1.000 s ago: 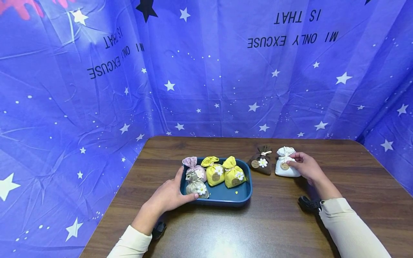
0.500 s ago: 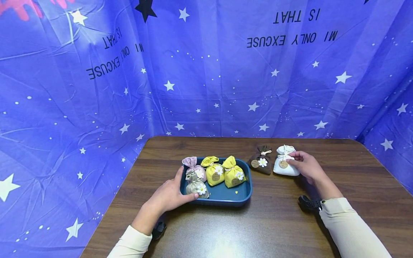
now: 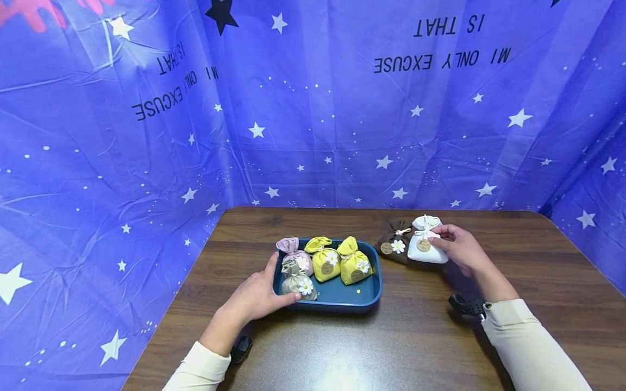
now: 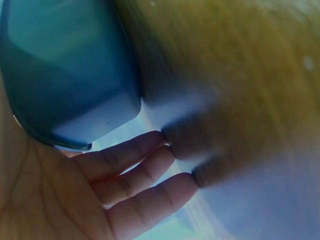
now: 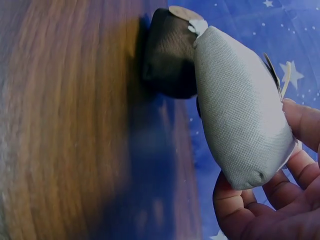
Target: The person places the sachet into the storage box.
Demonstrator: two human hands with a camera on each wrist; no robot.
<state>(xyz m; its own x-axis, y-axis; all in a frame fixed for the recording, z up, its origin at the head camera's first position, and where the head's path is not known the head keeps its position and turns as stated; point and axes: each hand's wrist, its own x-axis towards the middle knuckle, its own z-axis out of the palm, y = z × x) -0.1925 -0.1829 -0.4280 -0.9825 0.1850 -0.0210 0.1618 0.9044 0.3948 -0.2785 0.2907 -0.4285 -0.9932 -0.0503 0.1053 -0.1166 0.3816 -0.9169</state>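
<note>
My right hand (image 3: 464, 251) pinches a small white drawstring pouch (image 3: 415, 254) by its right side, thumb in front near the round tag. In the right wrist view, the white pouch (image 5: 245, 107) is tilted above the table, with fingers behind and below it. It overlaps the brown pouch (image 3: 386, 239), which has a white flower and tag. My left hand (image 3: 256, 290) rests against the left end of a dark blue tray (image 3: 337, 293), thumb along the front rim and fingers along the side. The left wrist view shows three fairly straight fingers beside the tray wall (image 4: 75, 75).
Inside the tray are a pink pouch (image 3: 289, 247), a greenish-grey pouch (image 3: 293, 283) and two yellow pouches, one left (image 3: 320, 267) and one right (image 3: 348, 269). The wooden table (image 3: 415, 336) ends at a blue star-printed curtain (image 3: 313, 108). Black straps (image 3: 467, 306) circle the wrists.
My right hand has moved the white pouch left and slightly back, so it now overlaps the brown pouch in the head view. The left hand and tray have stayed put.
</note>
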